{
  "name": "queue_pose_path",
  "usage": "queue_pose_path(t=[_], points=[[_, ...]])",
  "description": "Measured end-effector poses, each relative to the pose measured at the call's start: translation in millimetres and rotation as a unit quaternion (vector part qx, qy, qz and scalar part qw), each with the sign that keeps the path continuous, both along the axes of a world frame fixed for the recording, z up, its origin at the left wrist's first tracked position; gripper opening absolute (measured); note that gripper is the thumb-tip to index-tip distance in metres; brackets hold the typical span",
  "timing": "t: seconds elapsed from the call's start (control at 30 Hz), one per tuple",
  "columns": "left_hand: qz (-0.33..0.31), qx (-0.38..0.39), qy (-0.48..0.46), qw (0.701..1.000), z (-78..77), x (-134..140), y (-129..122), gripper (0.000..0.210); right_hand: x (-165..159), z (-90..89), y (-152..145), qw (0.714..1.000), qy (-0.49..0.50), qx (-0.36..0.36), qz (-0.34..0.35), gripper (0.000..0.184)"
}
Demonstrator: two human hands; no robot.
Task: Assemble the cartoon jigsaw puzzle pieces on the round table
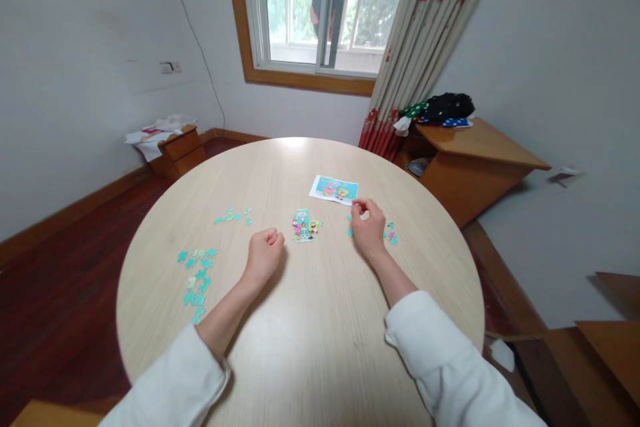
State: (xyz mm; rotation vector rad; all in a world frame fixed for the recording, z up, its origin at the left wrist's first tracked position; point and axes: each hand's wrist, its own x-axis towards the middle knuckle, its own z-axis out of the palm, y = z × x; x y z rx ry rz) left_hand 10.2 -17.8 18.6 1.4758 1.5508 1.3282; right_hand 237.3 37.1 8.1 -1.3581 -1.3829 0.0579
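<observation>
On the round table, a partly joined jigsaw puzzle point(303, 225) with cartoon figures lies between my two hands. My left hand point(265, 255) rests as a closed fist just left of it, and nothing shows in the fingers. To its right, my right hand point(369, 228) has thumb and forefinger pinched together; whatever is between them is too small to make out. Those fingertips are close to the lower right corner of a printed reference picture point(336, 189). Several loose puzzle pieces point(391, 235) lie beside and partly behind my right hand.
Turquoise puzzle pieces point(201, 283) lie in a cluster on the table's left, with a smaller group of pieces point(233, 215) farther back. Beyond the pale round table point(310, 347) stand a wooden desk point(480, 147) with clothes and a small cabinet point(183, 152) with papers.
</observation>
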Motion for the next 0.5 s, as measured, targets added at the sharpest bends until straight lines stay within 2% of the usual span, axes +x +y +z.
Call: queue_pose_path(t=[0.07, 0.13, 0.27, 0.37, 0.5], points=[[0.024, -0.02, -0.099, 0.995, 1.9, -4.3, 4.5, 0.037, 27.2, 0.7, 2.9, 1.0, 0.001, 0.002, -0.031, 0.02], [0.032, -0.049, -0.219, 0.974, 5.6, -8.1, 7.4, 0.038, 55.1, 0.4, 4.8, 0.998, 0.011, -0.017, -0.06, 0.023], [0.03, -0.071, -0.357, 0.931, 14.6, -13.7, 9.7, 0.04, 98.7, -1.5, 3.0, 0.986, 0.026, -0.152, -0.071, 0.022], [0.027, -0.083, -0.403, 0.911, 17.7, -15.1, 10.2, 0.04, 112.7, -1.5, -1.4, 0.978, 0.02, -0.205, -0.024, 0.021], [0.026, -0.091, -0.434, 0.896, 16.4, -15.2, 10.6, 0.038, 114.1, 0.8, -6.7, 0.956, 0.002, -0.272, 0.108, 0.028]])
